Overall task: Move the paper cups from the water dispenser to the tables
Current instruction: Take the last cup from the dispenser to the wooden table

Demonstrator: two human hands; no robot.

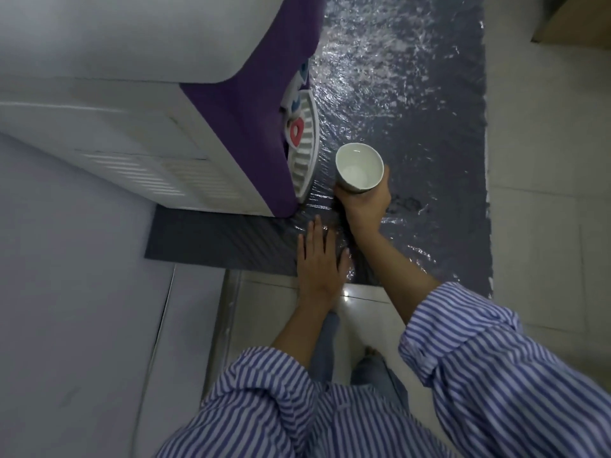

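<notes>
A white paper cup (358, 166) stands upright in my right hand (363, 203), which grips its side from below, just right of the water dispenser's drip tray (305, 150). Its white inside shows; I cannot tell whether it holds water. The water dispenser (185, 127) is white with a purple front and fills the upper left. A red tap lever (296, 132) sits above the tray. My left hand (319, 259) hangs flat with fingers spread, empty, below and left of the cup. Both sleeves are blue-and-white striped.
A dark grey mat (413, 110) under shiny plastic film covers the floor in front of the dispenser. Pale floor tiles (545, 226) lie to the right. A white wall (66, 292) runs along the left. My legs and feet (367, 361) show below.
</notes>
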